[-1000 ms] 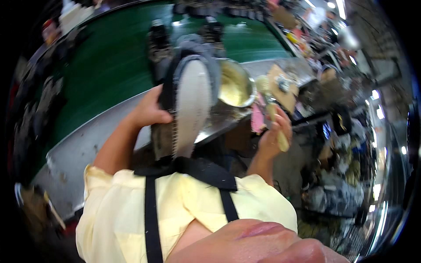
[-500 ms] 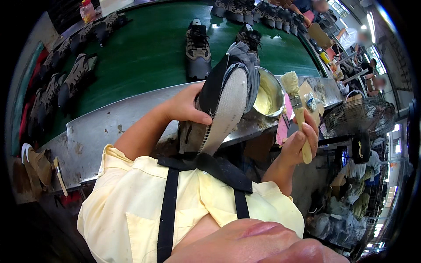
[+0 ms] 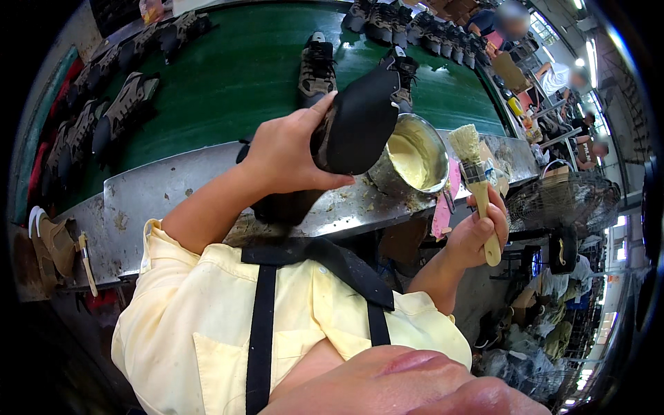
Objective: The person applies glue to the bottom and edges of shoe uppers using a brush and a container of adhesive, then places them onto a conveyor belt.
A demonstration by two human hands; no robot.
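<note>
In front of my chest, my left hand (image 3: 287,152) is wrapped round an unfinished shoe upper (image 3: 363,121). A smooth black surface of it faces up. Its pale underside is out of sight, and the hand hides part of it. On the right, my right hand (image 3: 477,232) grips the wooden handle of a flat paint brush (image 3: 477,176), bristles upward and caked with cream-coloured paste. Between the two, a metal pot (image 3: 441,173) stands at the bench edge with pale yellow paste (image 3: 409,159) inside.
Beyond the metal ledge (image 3: 162,190) runs a green belt (image 3: 228,90) with rows of shoes (image 3: 126,114). Another brush (image 3: 88,263) lies at the far left. A pink strip (image 3: 443,211) is beside the pot; a floor fan (image 3: 564,204) and several people are to the right.
My left hand has turned the shoe upper over, so its pale underside no longer shows and a black side does. The brush in my right hand has dropped slightly and moved right.
</note>
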